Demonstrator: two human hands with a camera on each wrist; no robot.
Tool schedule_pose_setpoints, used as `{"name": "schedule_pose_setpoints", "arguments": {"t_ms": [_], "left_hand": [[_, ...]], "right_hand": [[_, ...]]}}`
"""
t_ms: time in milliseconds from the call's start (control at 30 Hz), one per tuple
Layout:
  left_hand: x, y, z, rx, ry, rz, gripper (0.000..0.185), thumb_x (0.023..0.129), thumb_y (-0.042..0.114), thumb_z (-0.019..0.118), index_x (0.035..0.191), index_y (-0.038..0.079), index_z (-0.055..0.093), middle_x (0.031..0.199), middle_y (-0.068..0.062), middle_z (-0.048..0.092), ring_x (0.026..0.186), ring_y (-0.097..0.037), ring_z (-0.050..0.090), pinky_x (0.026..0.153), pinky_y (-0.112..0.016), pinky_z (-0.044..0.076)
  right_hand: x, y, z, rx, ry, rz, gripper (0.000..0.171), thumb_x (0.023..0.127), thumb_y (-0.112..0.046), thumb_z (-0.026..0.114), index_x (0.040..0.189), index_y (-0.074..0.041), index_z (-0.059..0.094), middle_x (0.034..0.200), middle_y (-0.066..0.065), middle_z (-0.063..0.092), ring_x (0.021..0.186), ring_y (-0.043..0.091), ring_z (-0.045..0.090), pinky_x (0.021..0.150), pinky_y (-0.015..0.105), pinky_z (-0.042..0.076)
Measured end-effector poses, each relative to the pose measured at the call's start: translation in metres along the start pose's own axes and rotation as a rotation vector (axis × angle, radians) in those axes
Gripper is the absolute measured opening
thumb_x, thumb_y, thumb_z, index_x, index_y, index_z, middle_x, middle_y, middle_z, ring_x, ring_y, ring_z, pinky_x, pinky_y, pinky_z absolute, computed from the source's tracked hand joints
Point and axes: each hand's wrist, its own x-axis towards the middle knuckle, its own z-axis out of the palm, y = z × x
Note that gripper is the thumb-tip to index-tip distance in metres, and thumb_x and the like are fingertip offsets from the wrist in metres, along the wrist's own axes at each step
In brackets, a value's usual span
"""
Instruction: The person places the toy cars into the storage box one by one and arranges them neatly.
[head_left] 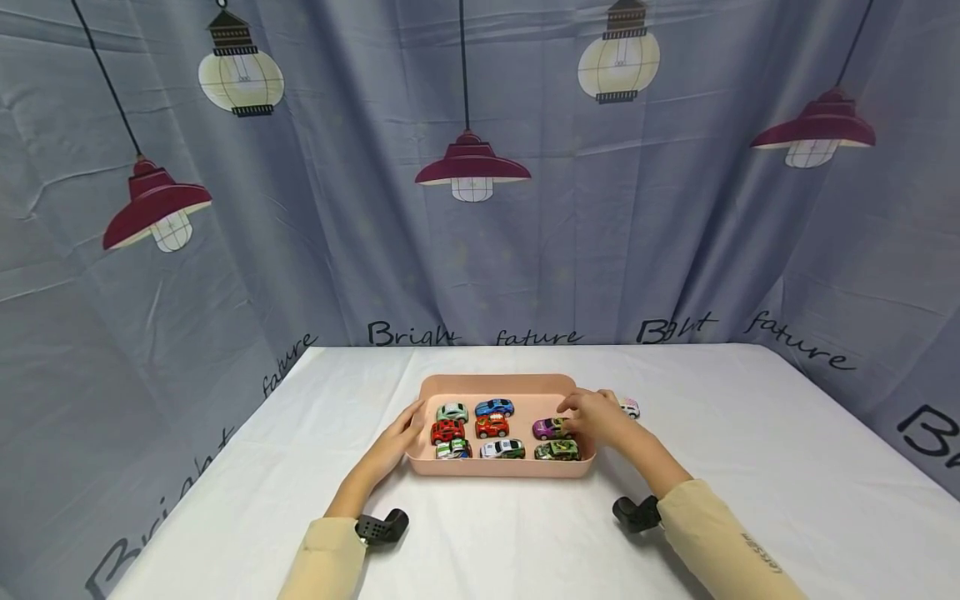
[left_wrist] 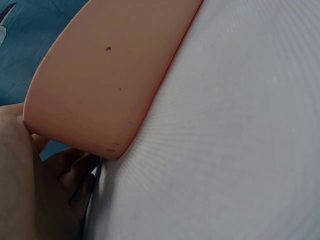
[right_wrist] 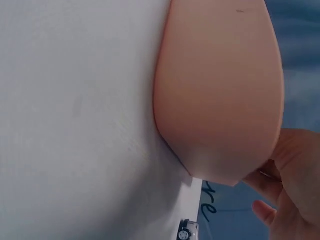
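A shallow pink tray (head_left: 498, 467) holds several small toy cars in the head view. My left hand (head_left: 393, 437) holds the tray's left side, thumb at the rim and the other fingers outside the wall (left_wrist: 107, 85). Over the right rim reaches my right hand (head_left: 596, 414), its thumb and fingertips at the right end of a purple toy car (head_left: 549, 428), covering part of it. A green camouflage toy car (head_left: 557, 451) lies just in front of that one. Behind my right hand, outside the tray, stands a white and pink toy car (head_left: 631, 407), partly hidden.
In the tray's left and middle parts sit a mint car (head_left: 452, 412), a blue car (head_left: 494, 407), two red cars, a white car (head_left: 502, 449) and a green-white one (head_left: 453, 450). A white cloth (head_left: 480, 533) covers the table; a printed grey-blue curtain (head_left: 360, 250) hangs behind.
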Motion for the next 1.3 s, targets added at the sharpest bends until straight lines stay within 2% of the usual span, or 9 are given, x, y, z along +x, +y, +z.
{"name": "schedule_pose_setpoints", "arguments": {"t_ms": [200, 533, 767, 1000, 1200, 1300], "left_hand": [[-0.001, 0.001, 0.000, -0.017, -0.004, 0.016, 0.052, 0.096, 0.037, 0.040, 0.144, 0.021, 0.028, 0.151, -0.012, 0.021, 0.138, -0.039, 0.018, 0.109, -0.059, 0.014], [-0.001, 0.001, 0.000, -0.002, -0.005, 0.012, 0.051, 0.096, 0.037, 0.039, 0.144, 0.022, 0.028, 0.151, -0.012, 0.021, 0.138, -0.037, 0.017, 0.110, -0.059, 0.013], [0.000, -0.001, 0.001, 0.010, 0.000, 0.015, 0.051, 0.096, 0.036, 0.040, 0.143, 0.020, 0.029, 0.150, -0.013, 0.024, 0.137, -0.039, 0.020, 0.108, -0.060, 0.016], [0.001, -0.001, 0.001, -0.023, 0.000, 0.008, 0.051, 0.095, 0.037, 0.042, 0.143, 0.023, 0.029, 0.150, -0.012, 0.024, 0.137, -0.038, 0.021, 0.108, -0.060, 0.018], [0.002, -0.002, 0.001, -0.016, 0.002, 0.018, 0.051, 0.096, 0.037, 0.041, 0.143, 0.022, 0.029, 0.151, -0.012, 0.023, 0.137, -0.039, 0.020, 0.108, -0.060, 0.017], [0.002, -0.002, 0.000, -0.013, 0.001, 0.013, 0.051, 0.096, 0.037, 0.041, 0.143, 0.023, 0.029, 0.151, -0.012, 0.022, 0.137, -0.039, 0.020, 0.108, -0.060, 0.017]], "right_hand": [[-0.005, 0.009, -0.013, 0.033, 0.053, -0.008, 0.023, 0.084, -0.016, 0.063, 0.104, -0.006, 0.066, 0.097, 0.007, 0.065, 0.094, 0.027, 0.059, 0.088, 0.052, 0.034], [-0.012, 0.047, -0.019, 0.033, 0.059, 0.070, 0.029, 0.085, -0.018, 0.061, 0.111, -0.004, 0.063, 0.111, 0.015, 0.063, 0.102, 0.034, 0.057, 0.087, 0.056, 0.034], [-0.012, 0.069, -0.012, 0.032, 0.109, 0.110, 0.030, 0.084, -0.015, 0.061, 0.110, 0.000, 0.062, 0.114, 0.023, 0.057, 0.108, 0.041, 0.052, 0.089, 0.058, 0.037], [-0.010, 0.077, -0.009, 0.080, 0.036, 0.201, 0.035, 0.085, -0.010, 0.060, 0.114, 0.010, 0.055, 0.114, 0.029, 0.053, 0.108, 0.045, 0.049, 0.091, 0.053, 0.041], [-0.004, 0.086, 0.000, 0.110, -0.008, 0.290, 0.039, 0.085, -0.011, 0.061, 0.118, 0.008, 0.054, 0.113, 0.026, 0.056, 0.108, 0.040, 0.052, 0.092, 0.050, 0.043], [0.001, 0.095, 0.006, 0.082, 0.015, 0.276, 0.037, 0.084, -0.016, 0.064, 0.114, 0.005, 0.057, 0.106, 0.022, 0.060, 0.101, 0.035, 0.056, 0.087, 0.045, 0.046]]}}
